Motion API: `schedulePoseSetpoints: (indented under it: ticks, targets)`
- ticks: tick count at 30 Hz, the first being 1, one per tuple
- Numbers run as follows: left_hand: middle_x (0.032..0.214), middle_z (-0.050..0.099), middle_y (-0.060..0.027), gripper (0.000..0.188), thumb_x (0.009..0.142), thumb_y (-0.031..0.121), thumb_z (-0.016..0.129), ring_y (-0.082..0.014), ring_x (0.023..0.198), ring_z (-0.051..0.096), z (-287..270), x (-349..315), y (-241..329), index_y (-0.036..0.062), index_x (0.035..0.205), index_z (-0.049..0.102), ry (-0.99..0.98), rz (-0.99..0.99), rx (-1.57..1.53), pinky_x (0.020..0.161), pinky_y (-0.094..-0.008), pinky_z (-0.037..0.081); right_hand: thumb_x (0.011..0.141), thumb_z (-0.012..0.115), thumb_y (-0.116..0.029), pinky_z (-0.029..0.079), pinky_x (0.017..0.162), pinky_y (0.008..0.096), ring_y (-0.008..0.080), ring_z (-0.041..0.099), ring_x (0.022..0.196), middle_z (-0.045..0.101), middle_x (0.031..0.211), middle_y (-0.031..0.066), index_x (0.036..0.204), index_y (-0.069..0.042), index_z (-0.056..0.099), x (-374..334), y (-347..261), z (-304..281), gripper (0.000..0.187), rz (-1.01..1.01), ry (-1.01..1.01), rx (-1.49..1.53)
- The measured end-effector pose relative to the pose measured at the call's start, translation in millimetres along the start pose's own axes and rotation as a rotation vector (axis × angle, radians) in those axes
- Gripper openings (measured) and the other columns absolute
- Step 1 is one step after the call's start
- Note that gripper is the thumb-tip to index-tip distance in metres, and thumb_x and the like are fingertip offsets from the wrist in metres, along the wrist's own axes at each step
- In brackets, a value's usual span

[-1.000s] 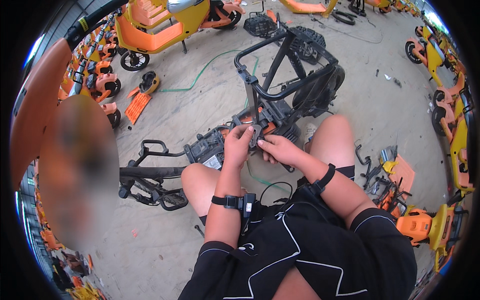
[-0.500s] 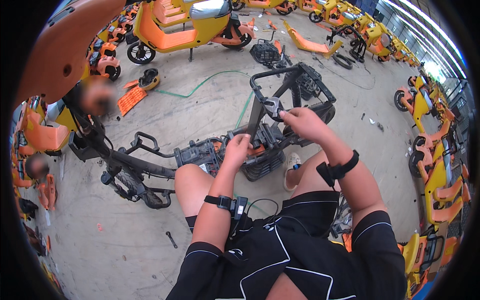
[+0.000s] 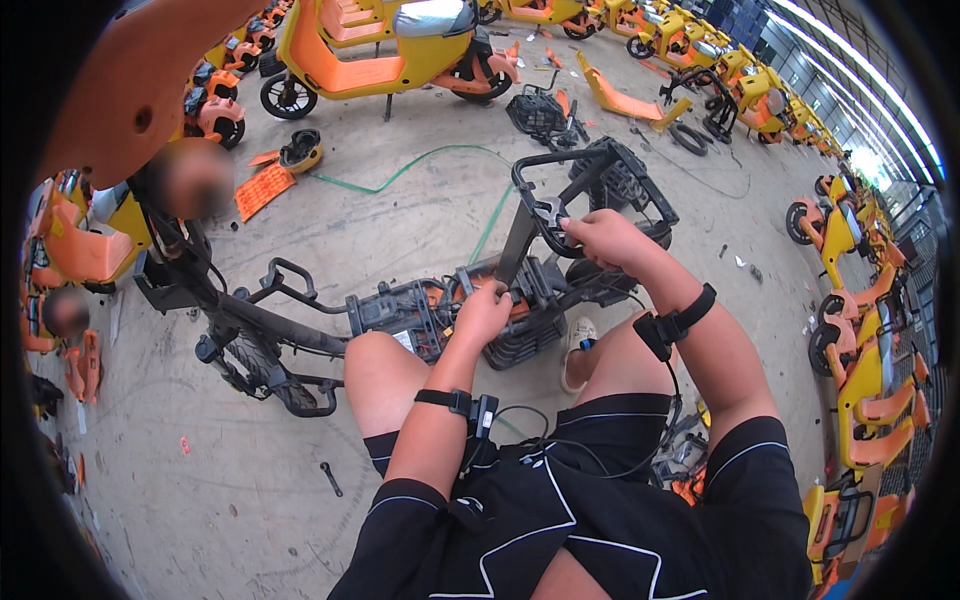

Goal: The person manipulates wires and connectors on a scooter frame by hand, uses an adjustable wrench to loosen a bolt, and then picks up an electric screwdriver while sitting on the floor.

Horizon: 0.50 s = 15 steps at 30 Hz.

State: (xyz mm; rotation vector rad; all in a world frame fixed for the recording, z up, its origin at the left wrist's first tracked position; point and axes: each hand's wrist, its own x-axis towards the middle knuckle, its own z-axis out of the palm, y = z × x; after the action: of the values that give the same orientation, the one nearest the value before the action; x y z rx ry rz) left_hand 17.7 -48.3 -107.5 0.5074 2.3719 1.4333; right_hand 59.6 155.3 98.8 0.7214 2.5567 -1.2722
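A stripped black scooter frame stands across in front of me, its front wheel to the left. My right hand is closed on a silver open-jawed wrench, whose head lies beside the black tube rack over the rear wheel. My fingers hide the wrench's handle. My left hand is closed, fingertips pressed together at the open middle compartment near the slanted seat post. What those fingertips grip, if anything, cannot be made out.
A dark wrench lies on the floor at lower left. Beyond the frame are a yellow helmet, an orange panel, a black basket and loose tyres. Yellow scooters line the hall. Loose parts lie by my right leg.
The view has shifted slightly. Both hands keep nearly the same places on the frame, the left a little lower, and the wrench stays in my right hand.
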Motion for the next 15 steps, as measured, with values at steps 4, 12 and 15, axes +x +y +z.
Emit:
schedulePoseSetpoints:
  ticks: [4,12,15]
  targets:
    - [0.088,0.071,-0.0164,0.031,0.091,0.026,0.063,-0.0317,0.085,0.069,5,1,-3,0.0051,0.112,0.067,0.000,0.061,0.047,0.077,-0.0402,0.053,0.097,0.058,-0.048,0.027,0.040,0.0260,0.0077,0.038,0.045,0.044,0.057,-0.0026,0.089,-0.002,0.067,-7,-10,0,0.049,0.059,-0.029,0.026]
    - [0.096,0.072,-0.0191,0.032,0.090,0.027,0.062,-0.0350,0.092,0.069,8,-1,4,0.0033,0.110,0.067,-0.057,0.102,0.098,0.082,-0.0425,0.053,0.097,0.057,-0.050,0.031,0.038,0.0302,0.0132,0.041,0.041,0.049,0.056,0.0035,0.082,0.002,0.065,9,-6,-4,0.055,0.030,-0.051,-0.001]
    - [0.098,0.072,-0.0183,0.032,0.091,0.028,0.061,-0.0354,0.094,0.068,9,-4,7,0.0033,0.110,0.068,-0.071,0.097,0.130,0.083,-0.0427,0.053,0.096,0.058,-0.051,0.031,0.038,0.0299,0.0128,0.040,0.040,0.048,0.055,0.0032,0.081,0.001,0.064,16,-7,-2,0.055,0.025,-0.042,-0.023]
